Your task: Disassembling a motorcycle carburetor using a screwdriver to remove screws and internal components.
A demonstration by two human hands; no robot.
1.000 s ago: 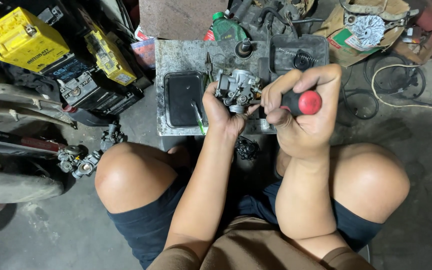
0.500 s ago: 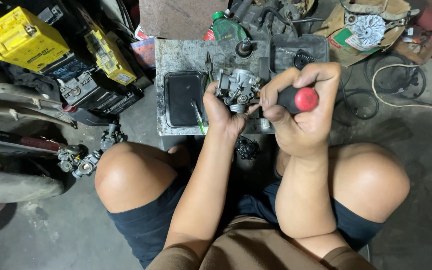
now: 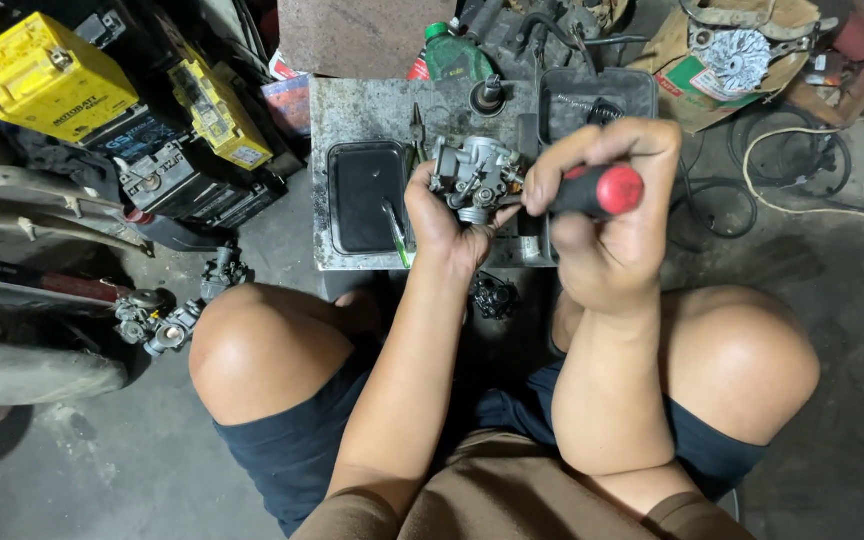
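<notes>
Little has shifted since the earlier frames: the right hand (image 3: 607,215) has turned slightly, so the red end of the screwdriver (image 3: 602,190) handle sits a touch lower and nearer the camera, while the left hand (image 3: 447,225) stays where it was under the carburetor (image 3: 472,175).

The left hand cups the grey metal carburetor from below, fingers wrapped about its body, holding it just above the stained metal tray (image 3: 372,105) that serves as a work surface. The right hand is closed firmly around the black-and-red screwdriver handle, thumb and forefinger pinched near the front of it; the shaft points left into the carburetor, though the tip is hidden behind the fingers, so where exactly it bears cannot be told.

On the tray, to the left of the carburetor, lies a shallow black rectangular pan (image 3: 367,195), and a thin green-handled tool (image 3: 397,235) rests across its right edge (partly under the left wrist). A green bottle (image 3: 447,55) stands beyond the tray. Off to the person's left sit yellow-topped batteries (image 3: 47,75), and a second, dirtier carburetor (image 3: 157,320) lies on the concrete floor beside the left knee (image 3: 262,345).
</notes>
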